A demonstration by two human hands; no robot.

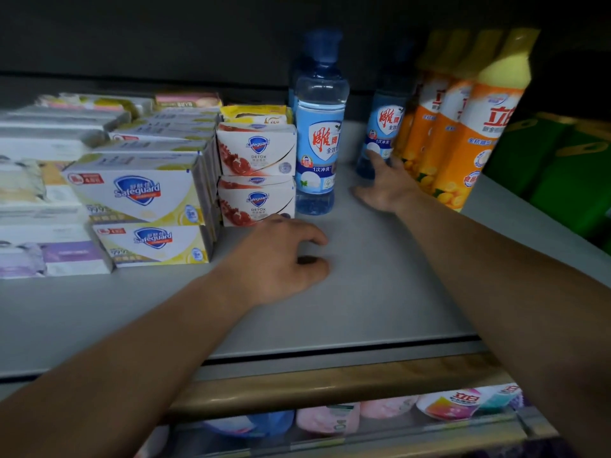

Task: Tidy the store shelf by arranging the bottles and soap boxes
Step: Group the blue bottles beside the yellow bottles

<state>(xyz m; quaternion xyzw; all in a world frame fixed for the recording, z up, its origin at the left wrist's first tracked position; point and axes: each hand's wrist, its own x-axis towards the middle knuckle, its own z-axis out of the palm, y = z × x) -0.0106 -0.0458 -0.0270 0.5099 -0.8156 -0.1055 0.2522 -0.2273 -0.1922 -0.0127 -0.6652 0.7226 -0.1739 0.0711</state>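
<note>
On the grey shelf point(363, 292) a clear blue bottle point(319, 133) stands upright beside two stacked red-and-white Safeguard soap boxes point(256, 175). Further back a second blue bottle point(383, 127) stands in shadow. My right hand point(385, 186) reaches to its base, fingers spread and touching the bottle's lower part. My left hand point(281, 259) rests on the shelf in front of the red soap boxes, fingers loosely curled, holding nothing. Yellow-and-white Safeguard boxes point(142, 209) are stacked to the left.
Orange dish-soap bottles point(463, 133) with yellow caps line the right side. Green packs point(568, 166) sit at far right. More soap boxes point(43, 193) fill the far left. A wooden shelf lip point(330, 385) runs along the front, with pink and blue products point(330, 418) below.
</note>
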